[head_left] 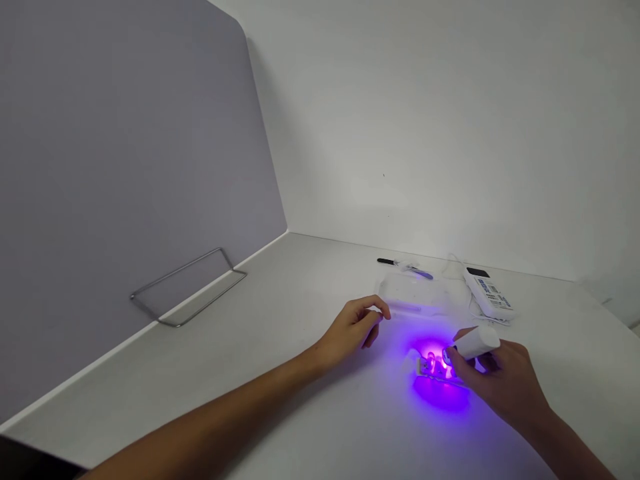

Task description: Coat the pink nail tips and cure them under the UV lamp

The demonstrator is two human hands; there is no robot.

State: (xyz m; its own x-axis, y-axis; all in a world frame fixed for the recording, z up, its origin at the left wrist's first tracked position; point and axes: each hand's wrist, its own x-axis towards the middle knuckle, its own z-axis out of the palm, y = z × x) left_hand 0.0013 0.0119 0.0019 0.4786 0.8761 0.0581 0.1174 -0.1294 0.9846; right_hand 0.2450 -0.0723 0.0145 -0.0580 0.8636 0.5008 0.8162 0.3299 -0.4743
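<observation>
My right hand (505,383) is closed round a small white UV torch (473,345), which points left and down. Its violet light falls on a small pale object (434,365) lying on the white table (280,320); I cannot make out what that object is. My left hand (353,328) rests on the table to the left of the lit spot, fingers loosely curled with the tips near the thumb, and nothing visible in them. It does not touch the lit object.
Behind the hands lie a clear plastic tray (410,293), a black-tipped pen-like tool (405,267) and a white device with a printed label (487,291) and a white cable. A grey partition (125,167) with a wire foot (187,290) stands at the left. A white wall closes the back.
</observation>
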